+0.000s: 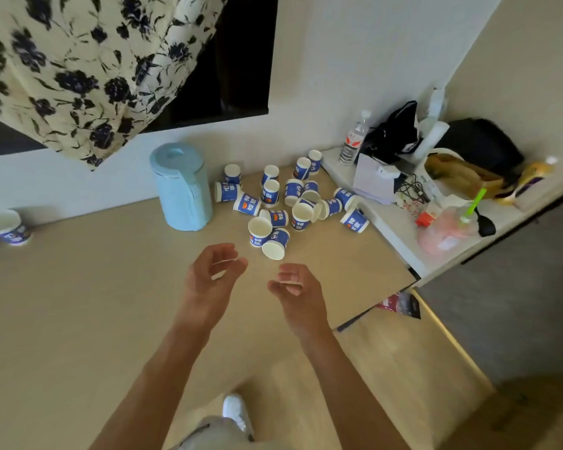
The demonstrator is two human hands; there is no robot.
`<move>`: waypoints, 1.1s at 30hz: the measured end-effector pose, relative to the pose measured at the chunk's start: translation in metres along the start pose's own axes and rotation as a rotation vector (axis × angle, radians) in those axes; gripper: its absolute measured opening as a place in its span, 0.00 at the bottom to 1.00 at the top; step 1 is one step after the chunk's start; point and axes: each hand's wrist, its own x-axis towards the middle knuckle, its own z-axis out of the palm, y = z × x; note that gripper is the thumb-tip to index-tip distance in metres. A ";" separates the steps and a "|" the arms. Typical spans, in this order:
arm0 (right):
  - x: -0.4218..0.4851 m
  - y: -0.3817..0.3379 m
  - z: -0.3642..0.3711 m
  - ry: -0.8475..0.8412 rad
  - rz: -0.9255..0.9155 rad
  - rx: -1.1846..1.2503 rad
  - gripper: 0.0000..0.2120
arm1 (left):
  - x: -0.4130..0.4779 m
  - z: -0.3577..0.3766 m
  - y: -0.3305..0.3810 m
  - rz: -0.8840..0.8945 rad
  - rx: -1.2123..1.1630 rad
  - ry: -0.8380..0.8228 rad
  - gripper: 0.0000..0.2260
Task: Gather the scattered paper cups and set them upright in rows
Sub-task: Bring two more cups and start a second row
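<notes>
Both hands [214, 271] [295, 289] cupped, empty.

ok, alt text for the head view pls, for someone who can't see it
Two empty hands, left and right, reach over a wooden table toward a pile of blue-and-white paper cups, some upright, some tipped over. A light blue jug stands left of the pile, and one more cup sits at the far left.
</notes>
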 end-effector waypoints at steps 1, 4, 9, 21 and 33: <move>0.013 -0.001 -0.005 -0.008 -0.016 -0.022 0.13 | 0.010 0.009 0.002 0.004 0.003 -0.004 0.10; 0.049 -0.004 -0.019 -0.022 -0.015 -0.041 0.12 | 0.036 0.026 0.008 0.002 0.018 -0.006 0.09; 0.102 0.000 -0.030 -0.092 -0.036 -0.165 0.13 | 0.062 0.038 0.008 -0.047 -0.003 0.057 0.09; 0.241 0.039 -0.021 -0.624 -0.510 -0.935 0.21 | 0.068 0.078 -0.020 -0.236 -0.066 0.417 0.09; 0.291 0.077 -0.027 -0.843 -0.919 -1.325 0.31 | 0.057 0.118 -0.025 -0.342 -0.018 0.524 0.17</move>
